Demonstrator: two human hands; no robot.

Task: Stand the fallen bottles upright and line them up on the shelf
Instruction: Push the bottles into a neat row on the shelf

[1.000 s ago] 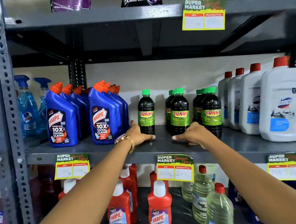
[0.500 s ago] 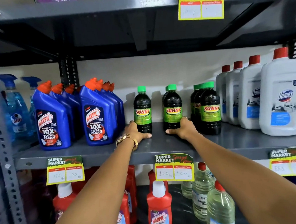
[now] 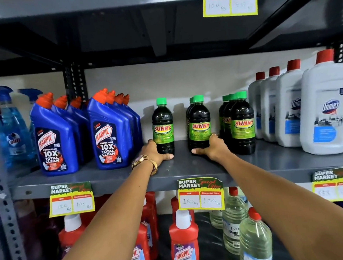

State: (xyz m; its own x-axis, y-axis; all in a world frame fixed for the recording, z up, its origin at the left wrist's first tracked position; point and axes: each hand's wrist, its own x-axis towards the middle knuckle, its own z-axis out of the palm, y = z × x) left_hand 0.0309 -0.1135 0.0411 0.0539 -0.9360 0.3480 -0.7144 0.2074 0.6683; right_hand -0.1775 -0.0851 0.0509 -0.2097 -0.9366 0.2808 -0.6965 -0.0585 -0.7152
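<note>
Dark Sunny bottles with green caps stand upright on the grey middle shelf (image 3: 185,169). The left Sunny bottle (image 3: 163,126) stands alone, and my left hand (image 3: 155,152) wraps around its base, thumb in front. The middle Sunny bottle (image 3: 199,124) has another right behind it; my right hand (image 3: 213,147) grips its base from the right side. A right group of three Sunny bottles (image 3: 242,123) stands untouched beside my right hand.
Blue Harpic bottles (image 3: 109,133) stand in two rows to the left, with Colin spray bottles (image 3: 12,129) beyond. White Domex jugs (image 3: 326,108) fill the right. Red Harpic bottles (image 3: 184,243) and clear bottles (image 3: 253,239) stand on the shelf below.
My right hand moved left from the shelf surface onto the base of the middle bottle. My left hand closed further around the left bottle. The view shifted slightly right.
</note>
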